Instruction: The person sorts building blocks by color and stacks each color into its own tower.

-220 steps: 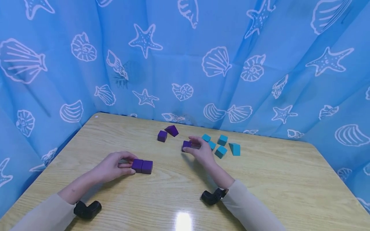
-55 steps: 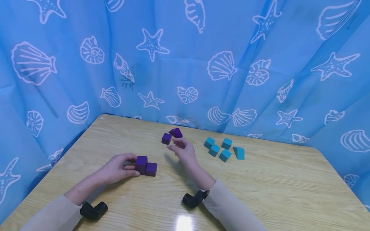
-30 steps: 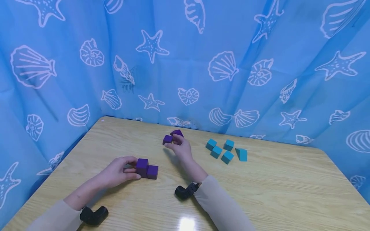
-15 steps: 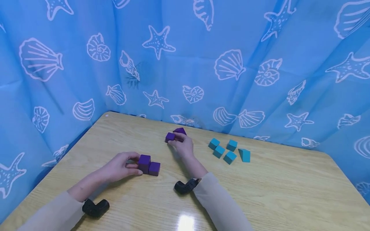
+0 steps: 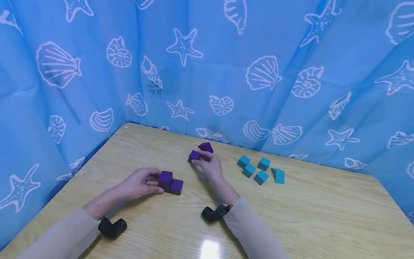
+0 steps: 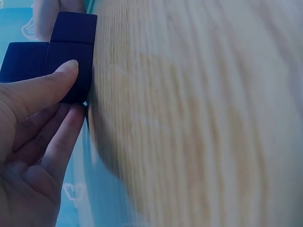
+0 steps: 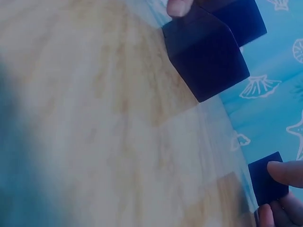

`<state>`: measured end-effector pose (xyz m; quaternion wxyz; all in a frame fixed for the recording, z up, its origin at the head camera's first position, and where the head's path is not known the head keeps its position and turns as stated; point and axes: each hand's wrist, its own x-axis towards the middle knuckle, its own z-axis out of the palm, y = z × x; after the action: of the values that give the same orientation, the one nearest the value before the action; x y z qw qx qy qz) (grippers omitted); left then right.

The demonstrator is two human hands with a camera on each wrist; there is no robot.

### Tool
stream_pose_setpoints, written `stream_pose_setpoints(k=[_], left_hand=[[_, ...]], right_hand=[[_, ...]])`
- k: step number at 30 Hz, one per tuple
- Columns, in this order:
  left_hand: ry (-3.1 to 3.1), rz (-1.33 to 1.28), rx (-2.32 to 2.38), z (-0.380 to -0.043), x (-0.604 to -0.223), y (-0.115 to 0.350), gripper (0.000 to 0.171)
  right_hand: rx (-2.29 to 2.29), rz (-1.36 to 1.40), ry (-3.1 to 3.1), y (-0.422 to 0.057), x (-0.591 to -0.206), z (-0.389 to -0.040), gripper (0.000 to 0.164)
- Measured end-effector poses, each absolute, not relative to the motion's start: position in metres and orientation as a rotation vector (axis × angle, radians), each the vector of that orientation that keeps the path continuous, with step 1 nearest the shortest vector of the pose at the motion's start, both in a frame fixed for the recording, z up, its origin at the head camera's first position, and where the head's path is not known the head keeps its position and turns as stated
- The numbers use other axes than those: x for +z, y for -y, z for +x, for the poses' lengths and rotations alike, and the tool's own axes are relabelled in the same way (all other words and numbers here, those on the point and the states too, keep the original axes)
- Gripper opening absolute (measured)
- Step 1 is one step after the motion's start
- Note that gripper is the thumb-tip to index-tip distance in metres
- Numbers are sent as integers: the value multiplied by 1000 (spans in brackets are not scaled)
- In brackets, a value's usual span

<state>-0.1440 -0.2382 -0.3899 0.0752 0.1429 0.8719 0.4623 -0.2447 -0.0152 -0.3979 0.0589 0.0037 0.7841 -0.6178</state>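
Observation:
My left hand (image 5: 139,183) grips a small stack from its left side. The upper purple cube (image 5: 166,176) sits on a lower one, and another purple cube (image 5: 176,187) stands against the lower one's right. In the left wrist view the thumb presses the face of the lower cube (image 6: 57,54), fingers behind it. My right hand (image 5: 210,166) pinches a purple cube (image 5: 193,155) at the back, its thumb across one face of that cube (image 7: 265,184) in the right wrist view. A purple wedge block (image 5: 206,147) lies just behind the right fingers.
Several teal cubes (image 5: 261,177) and a teal wedge block (image 5: 278,175) lie to the right of my right hand. The wooden table (image 5: 323,212) ends at a blue shell-patterned curtain (image 5: 226,79) at the back and left. Black wrist devices (image 5: 112,228) sit on both sleeves.
The purple cube my right hand held earlier now rests on top of the left cube. My right hand moved left and took hold of the back purple cube. My left hand stayed at the stack.

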Motion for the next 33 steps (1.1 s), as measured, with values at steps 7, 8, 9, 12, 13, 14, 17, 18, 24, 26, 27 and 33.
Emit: stream_pose_setpoints(k=[7, 8, 9, 12, 13, 14, 17, 18, 24, 26, 27, 33], left_hand=[[-2595, 430, 1389, -147, -390, 237, 36], [-2592, 428, 1392, -147, -390, 237, 36], [-2594, 429, 1390, -148, -390, 237, 36], [-2607, 413, 1388, -148, -389, 238, 34], [-2612, 406, 1383, -148, -389, 238, 34], [-2614, 401, 1380, -148, -389, 238, 34], [-2605, 376, 1381, -146, -388, 238, 35], [-2603, 374, 1379, -146, -388, 238, 36], [-2612, 392, 1373, -145, -388, 238, 34], [-2613, 395, 1372, -145, -388, 238, 34], [-2612, 398, 1374, -145, -389, 238, 34], [-2623, 422, 1381, -147, -391, 239, 33]], right_hand=[[-1837, -67, -2356, 5, -395, -236, 38], [-1834, -81, -2351, 4, -394, -234, 38], [-1835, -93, -2342, 3, -392, -232, 38], [-1830, -145, -2326, 2, -388, -226, 37], [-1826, -160, -2322, 1, -387, -224, 37], [-1822, -181, -2319, 1, -386, -222, 37], [-1803, -231, -2307, 0, -384, -215, 37], [-1798, -238, -2300, -1, -383, -212, 37], [-1764, -317, -2288, -2, -377, -197, 37], [-1759, -336, -2283, -1, -376, -194, 37], [-1754, -347, -2284, -1, -376, -192, 38], [-1727, -403, -2267, 1, -375, -187, 39]])
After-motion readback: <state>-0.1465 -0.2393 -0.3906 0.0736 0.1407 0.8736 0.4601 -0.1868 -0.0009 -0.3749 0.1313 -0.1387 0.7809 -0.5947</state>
